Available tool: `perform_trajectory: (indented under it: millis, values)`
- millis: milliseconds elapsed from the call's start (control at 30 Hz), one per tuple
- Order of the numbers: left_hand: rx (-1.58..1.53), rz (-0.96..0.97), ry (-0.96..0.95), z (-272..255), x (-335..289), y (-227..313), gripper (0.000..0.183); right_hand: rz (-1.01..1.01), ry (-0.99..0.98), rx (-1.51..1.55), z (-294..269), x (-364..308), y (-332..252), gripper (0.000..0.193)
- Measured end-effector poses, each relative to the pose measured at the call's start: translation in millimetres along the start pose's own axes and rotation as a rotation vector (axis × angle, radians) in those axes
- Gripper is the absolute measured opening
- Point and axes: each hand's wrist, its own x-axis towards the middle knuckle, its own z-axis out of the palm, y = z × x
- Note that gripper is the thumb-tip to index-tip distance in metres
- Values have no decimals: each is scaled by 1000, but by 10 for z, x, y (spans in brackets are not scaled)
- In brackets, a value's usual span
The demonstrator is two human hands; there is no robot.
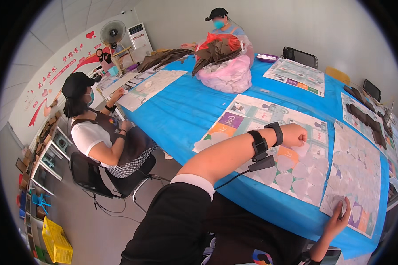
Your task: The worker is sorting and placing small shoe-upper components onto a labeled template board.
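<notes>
My left hand (295,134) reaches across a printed sheet (263,115), its fingers curled closed over a pale petal-shaped piece (301,149) at the fingertips. Several similar thin pieces lie in rows below it on the same sheet, partly overlapping. Two black bands circle my left wrist, one with a cable. By the near right edge of the table, my right hand (339,214) is closed around a small stack of pale pieces (338,204). It rests at the corner of a second sheet (368,223), which is largely covered with such pieces.
A blue cloth (177,117) covers the table. A pink plastic bag (227,75) filled with brown and pale material stands beyond my sheets. One co-worker (101,132) sits left; another (227,28) is across. Dark brown strips (365,117) lie far right; a yellow crate (55,240) is on the floor.
</notes>
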Motion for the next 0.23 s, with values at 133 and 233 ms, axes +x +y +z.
perform_trajectory:
  millis: [133,233]
  values:
    - [-17,-8,25,-13,4,-130,20,15,-17,17,-62,-5,6,26]
    - [39,-30,21,-19,11,-183,21,58,-19,173,-67,-28,63,27]
